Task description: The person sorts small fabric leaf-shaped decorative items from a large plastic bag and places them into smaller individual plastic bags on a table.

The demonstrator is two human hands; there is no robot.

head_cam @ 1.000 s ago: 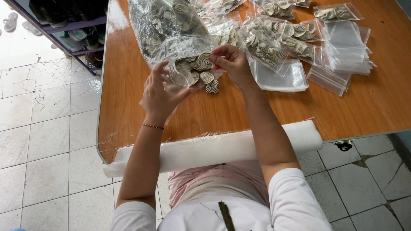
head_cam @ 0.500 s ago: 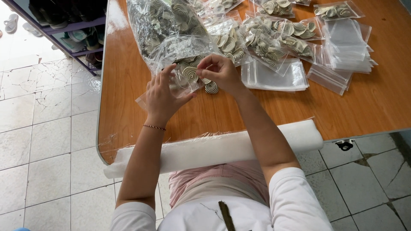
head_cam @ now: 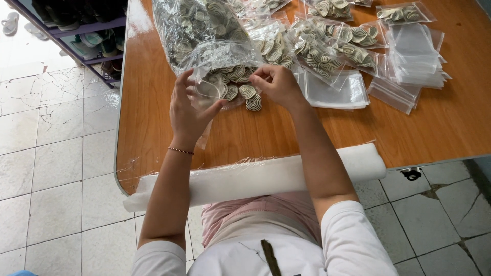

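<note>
The left hand (head_cam: 188, 110) pinches a small clear bag (head_cam: 209, 92) by its edge; the right hand (head_cam: 279, 84) grips its other side. Spiral discs (head_cam: 240, 84) spill just below the big clear sack (head_cam: 199, 30) — empty bags (head_cam: 414, 51) lie well right of it.

Single head view, steep downward look over wooden table (head_cam: 434, 128) edge, close range (own lap included).

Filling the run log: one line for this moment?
left hand: holds small clear bag | right hand: at striped discs | wooden table
</note>
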